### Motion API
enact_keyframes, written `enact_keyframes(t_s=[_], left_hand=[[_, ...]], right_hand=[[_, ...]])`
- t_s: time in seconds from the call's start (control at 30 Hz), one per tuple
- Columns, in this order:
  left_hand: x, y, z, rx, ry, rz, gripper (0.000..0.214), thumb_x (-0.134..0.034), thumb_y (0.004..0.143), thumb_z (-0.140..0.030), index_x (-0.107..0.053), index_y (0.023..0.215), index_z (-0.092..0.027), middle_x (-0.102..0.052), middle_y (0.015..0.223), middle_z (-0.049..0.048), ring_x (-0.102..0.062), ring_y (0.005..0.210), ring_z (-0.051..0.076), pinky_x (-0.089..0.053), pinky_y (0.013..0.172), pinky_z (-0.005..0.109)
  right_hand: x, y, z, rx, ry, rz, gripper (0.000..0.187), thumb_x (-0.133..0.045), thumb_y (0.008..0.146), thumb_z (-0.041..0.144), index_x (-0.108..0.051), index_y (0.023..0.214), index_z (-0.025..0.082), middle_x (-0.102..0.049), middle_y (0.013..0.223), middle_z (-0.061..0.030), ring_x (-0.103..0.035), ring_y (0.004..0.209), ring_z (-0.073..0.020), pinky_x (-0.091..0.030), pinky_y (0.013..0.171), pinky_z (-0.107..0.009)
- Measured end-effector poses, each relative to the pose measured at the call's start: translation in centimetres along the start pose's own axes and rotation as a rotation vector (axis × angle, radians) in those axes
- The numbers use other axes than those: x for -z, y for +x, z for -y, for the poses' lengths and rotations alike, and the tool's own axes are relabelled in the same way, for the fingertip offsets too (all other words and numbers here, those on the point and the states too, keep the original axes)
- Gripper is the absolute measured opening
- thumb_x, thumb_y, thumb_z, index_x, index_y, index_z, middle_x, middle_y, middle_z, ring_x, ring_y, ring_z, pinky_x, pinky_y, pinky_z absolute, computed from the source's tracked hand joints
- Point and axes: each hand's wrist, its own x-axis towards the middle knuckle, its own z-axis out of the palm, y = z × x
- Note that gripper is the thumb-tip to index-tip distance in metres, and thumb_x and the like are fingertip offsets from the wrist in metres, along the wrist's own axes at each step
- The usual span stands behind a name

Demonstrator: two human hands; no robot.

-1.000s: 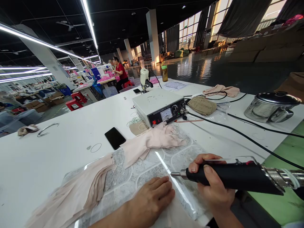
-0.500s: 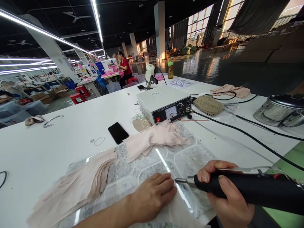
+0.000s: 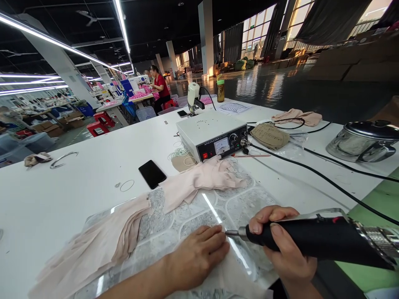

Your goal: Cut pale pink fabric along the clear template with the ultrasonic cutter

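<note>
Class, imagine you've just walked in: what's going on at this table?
A person's right hand grips a black handheld tool, its metal tip close to the left hand; whether they touch is unclear. The left hand lies palm-down by some pale fabric on a patterned mat. A stack of pale strips lies to its left; a second bunch lies farther off, by the control box.

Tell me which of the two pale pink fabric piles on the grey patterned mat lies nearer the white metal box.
The crumpled pale pink fabric pile, before the white metal box; the other, a fanned pale pink fabric stack, lies farther left.
</note>
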Motion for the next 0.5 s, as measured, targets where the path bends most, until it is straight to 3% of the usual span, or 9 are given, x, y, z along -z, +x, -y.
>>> enact_keyframes(t_s=[0.27,0.5], left_hand=[[-0.3,-0.3,0.0,0.008,0.016,0.037,0.027,-0.037,0.099,-0.014,-0.055,0.118,-0.006,-0.062,0.118,0.0154,-0.054,0.119,0.028,-0.047,0.097,0.037],[-0.2,-0.1,0.0,0.001,0.046,0.023,0.029,-0.033,0.100,-0.013,-0.057,0.116,-0.007,-0.064,0.115,0.0140,-0.057,0.117,0.027,-0.047,0.096,0.036]], right_hand=[[1.6,-0.7,0.7,-0.062,0.048,0.030,0.006,-0.056,0.085,0.020,-0.058,0.089,0.025,-0.053,0.077,-0.0009,-0.056,0.058,-0.0143,-0.054,0.054,-0.034],[1.4,-1.1,1.3,-0.105,0.029,0.038,0.003,-0.058,0.086,0.026,-0.058,0.088,0.026,-0.053,0.076,-0.0008,-0.056,0.058,-0.0147,-0.053,0.055,-0.035]])
